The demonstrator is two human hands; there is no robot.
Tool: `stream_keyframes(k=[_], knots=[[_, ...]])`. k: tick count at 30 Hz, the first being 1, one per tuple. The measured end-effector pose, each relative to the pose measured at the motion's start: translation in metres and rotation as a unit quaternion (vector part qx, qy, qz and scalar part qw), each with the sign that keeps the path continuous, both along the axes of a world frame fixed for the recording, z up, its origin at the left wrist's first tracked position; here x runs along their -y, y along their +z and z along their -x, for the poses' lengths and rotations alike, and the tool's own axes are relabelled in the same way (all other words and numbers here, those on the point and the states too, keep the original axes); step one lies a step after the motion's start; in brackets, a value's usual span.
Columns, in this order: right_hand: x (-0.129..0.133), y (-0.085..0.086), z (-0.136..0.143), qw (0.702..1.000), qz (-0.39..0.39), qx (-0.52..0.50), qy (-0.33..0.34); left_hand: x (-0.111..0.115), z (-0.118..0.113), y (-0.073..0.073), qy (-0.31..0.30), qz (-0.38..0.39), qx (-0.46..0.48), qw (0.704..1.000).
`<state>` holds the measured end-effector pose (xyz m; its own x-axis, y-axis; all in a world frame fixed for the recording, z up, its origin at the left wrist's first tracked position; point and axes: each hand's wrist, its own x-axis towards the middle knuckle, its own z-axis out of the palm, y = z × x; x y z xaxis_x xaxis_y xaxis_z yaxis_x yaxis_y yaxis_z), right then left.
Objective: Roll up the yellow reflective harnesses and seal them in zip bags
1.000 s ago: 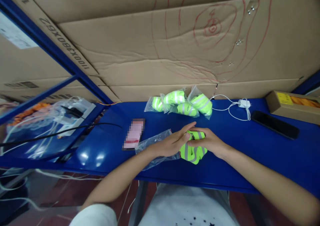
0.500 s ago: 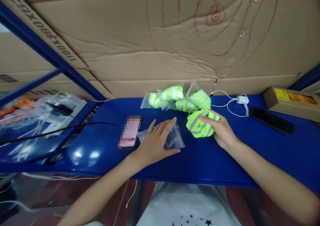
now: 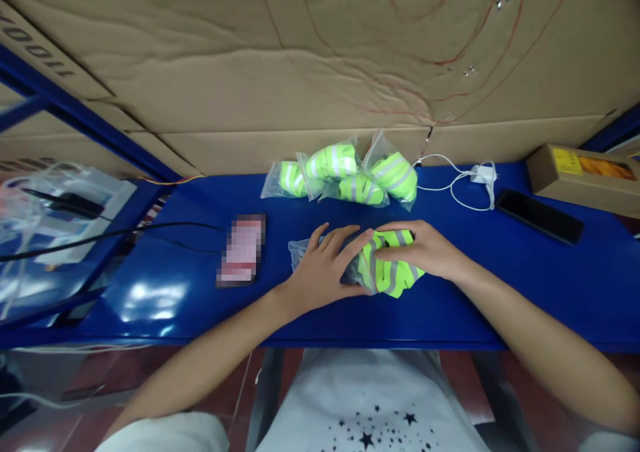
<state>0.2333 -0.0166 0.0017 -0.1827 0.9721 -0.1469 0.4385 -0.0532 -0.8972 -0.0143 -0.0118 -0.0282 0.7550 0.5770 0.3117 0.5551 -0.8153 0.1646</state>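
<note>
My right hand [image 3: 417,249] grips a folded yellow-green reflective strap bundle [image 3: 393,279] with grey stripes, fingers on top and thumb across it. Its left end is at the mouth of a clear zip bag [image 3: 299,251] lying on the blue table. Over that bag lies my left hand [image 3: 327,265], index finger at one edge of the mouth and thumb at the other, the bag held between them. Most of the bag is hidden under this hand. Whether the bundle is partly inside the bag is hard to make out.
Several bagged reflective bundles [image 3: 333,165] lie along the cardboard wall [image 3: 240,99]. A lit phone [image 3: 243,251] is at left, a dark phone [image 3: 540,217] at right. Beyond are a white charger with cable [image 3: 484,175] and a cardboard box [image 3: 580,185]. A black cable [image 3: 165,227] crosses from the left.
My right hand has brought the reflective strap bundle left and nearer to me, against the bag mouth by my left hand. The camera view has tilted down slightly.
</note>
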Motion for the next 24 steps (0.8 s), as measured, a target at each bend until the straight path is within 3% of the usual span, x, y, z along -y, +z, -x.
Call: stream_keyframes(k=[4, 9, 13, 16, 21, 24], knots=[[0.003, -0.003, 0.004, 0.998, -0.032, 0.052, 0.031, 0.003, -0.002, -0.002, -0.033, 0.066, -0.011, 0.997], [0.003, -0.003, 0.002, 0.992, -0.06, 0.103, 0.032, 0.005, -0.009, 0.001, 0.002, 0.075, -0.01, 0.997], [-0.003, -0.003, -0.007, 0.988, -0.06, 0.124, 0.066, 0.004, -0.021, 0.009, 0.006, 0.133, -0.011, 0.991], [-0.006, -0.008, -0.008, 0.992, -0.07, 0.103, 0.03, 0.002, -0.029, 0.007, 0.01, 0.165, -0.006, 0.986], [-0.001, -0.02, 0.008, 0.991, -0.101, 0.066, -0.052, 0.0, -0.029, -0.01, 0.014, 0.137, 0.019, 0.99], [0.003, -0.018, 0.007, 0.992, -0.12, 0.034, -0.011, -0.001, -0.024, -0.011, 0.012, 0.112, 0.019, 0.993]])
